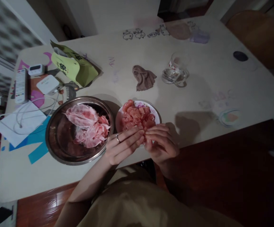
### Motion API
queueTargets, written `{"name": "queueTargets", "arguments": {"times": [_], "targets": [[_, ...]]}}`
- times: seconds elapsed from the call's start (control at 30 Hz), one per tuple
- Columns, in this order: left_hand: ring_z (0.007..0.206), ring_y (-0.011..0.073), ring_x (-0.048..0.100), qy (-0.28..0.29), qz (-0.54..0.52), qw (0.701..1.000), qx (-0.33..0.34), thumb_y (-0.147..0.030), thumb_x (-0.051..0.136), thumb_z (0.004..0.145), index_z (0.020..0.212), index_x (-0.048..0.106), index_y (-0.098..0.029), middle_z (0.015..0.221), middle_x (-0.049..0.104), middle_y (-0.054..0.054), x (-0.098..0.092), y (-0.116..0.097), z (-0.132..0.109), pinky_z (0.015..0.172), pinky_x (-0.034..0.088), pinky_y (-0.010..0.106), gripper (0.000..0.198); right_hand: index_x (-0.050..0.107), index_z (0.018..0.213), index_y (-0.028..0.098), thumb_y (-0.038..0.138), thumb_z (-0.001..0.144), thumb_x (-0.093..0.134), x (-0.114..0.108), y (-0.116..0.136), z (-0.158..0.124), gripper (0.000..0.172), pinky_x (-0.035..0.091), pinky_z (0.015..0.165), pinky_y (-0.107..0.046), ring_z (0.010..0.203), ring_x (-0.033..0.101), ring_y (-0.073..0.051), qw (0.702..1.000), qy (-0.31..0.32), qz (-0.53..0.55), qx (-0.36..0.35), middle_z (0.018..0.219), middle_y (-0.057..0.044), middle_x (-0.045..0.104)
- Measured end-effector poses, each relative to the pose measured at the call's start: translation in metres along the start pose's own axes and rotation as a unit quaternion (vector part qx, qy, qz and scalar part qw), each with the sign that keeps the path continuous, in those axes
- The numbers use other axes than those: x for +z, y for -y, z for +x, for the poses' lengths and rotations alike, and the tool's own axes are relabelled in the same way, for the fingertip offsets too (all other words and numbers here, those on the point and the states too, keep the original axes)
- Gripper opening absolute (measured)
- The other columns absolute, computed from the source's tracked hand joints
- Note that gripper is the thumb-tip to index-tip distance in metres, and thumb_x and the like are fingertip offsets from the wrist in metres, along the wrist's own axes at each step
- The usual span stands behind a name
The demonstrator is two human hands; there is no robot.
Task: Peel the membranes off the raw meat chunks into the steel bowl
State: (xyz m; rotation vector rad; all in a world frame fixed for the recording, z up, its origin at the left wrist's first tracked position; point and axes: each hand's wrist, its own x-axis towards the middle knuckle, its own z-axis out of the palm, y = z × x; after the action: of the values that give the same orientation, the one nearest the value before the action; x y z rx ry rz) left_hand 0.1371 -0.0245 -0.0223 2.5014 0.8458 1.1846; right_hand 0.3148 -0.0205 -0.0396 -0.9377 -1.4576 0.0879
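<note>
A small white plate [156, 114] piled with pink peeled fruit pieces [137, 117] stands near the table's front edge. My left hand [122, 145], with a ring on one finger, and my right hand [162, 143] meet at the plate's near rim. Their fingers are pinched together on a small pink fruit piece [144, 138]. To the left, a round metal bowl [56, 142] holds pink peel and membrane scraps [87, 124].
A crumpled brown cloth [143, 77] and a glass mug [175, 73] lie beyond the plate. A green bag [74, 64], remote [21, 85], white box [47, 84], cables and papers [18, 123] crowd the left end. A chair [257, 31] stands at the far right.
</note>
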Motion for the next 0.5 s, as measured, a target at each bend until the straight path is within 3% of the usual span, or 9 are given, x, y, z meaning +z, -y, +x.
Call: {"name": "queueTargets", "arguments": {"times": [0.1,0.27,0.37,0.5], "targets": [[0.133,0.0218,0.063,-0.026,0.022,0.998,0.044,-0.011,0.062,0.098,0.143,0.055,-0.015,0.133,0.071,0.010,0.002,0.012,-0.001,0.101,0.064,0.034,0.046,0.070,0.100,0.025,0.016,0.092,0.068,-0.004,-0.007,0.003,0.012,0.062,0.082,-0.039,0.082,0.075,-0.018,0.999,0.036,0.007,-0.019,0.087,0.000,0.079],[0.128,0.0185,0.067,0.036,-0.024,0.999,-0.013,-0.011,0.043,0.105,0.149,0.049,-0.020,0.138,0.068,0.008,0.001,0.010,-0.003,0.107,0.062,0.033,0.045,0.072,0.111,0.023,0.014,0.094,0.068,-0.023,-0.009,0.010,0.020,0.056,0.095,-0.037,0.098,0.075,-0.017,0.976,0.148,-0.114,-0.115,0.101,-0.001,0.081],[0.130,0.0204,0.065,0.037,-0.004,0.998,-0.056,-0.009,0.044,0.104,0.148,0.049,-0.017,0.138,0.068,0.011,0.000,-0.002,0.000,0.109,0.060,0.037,0.045,0.072,0.112,0.020,0.012,0.094,0.069,-0.031,-0.006,0.010,0.019,0.053,0.100,-0.037,0.100,0.075,-0.017,0.964,0.172,-0.160,-0.128,0.104,-0.002,0.081],[0.134,0.0222,0.062,0.028,0.042,0.998,-0.042,-0.008,0.052,0.101,0.141,0.056,-0.012,0.137,0.068,0.013,-0.001,-0.009,0.006,0.107,0.060,0.037,0.040,0.069,0.117,0.019,0.013,0.095,0.067,-0.034,-0.003,0.004,0.023,0.058,0.092,-0.034,0.104,0.074,-0.017,0.962,0.176,-0.149,-0.146,0.109,-0.003,0.080]]}}
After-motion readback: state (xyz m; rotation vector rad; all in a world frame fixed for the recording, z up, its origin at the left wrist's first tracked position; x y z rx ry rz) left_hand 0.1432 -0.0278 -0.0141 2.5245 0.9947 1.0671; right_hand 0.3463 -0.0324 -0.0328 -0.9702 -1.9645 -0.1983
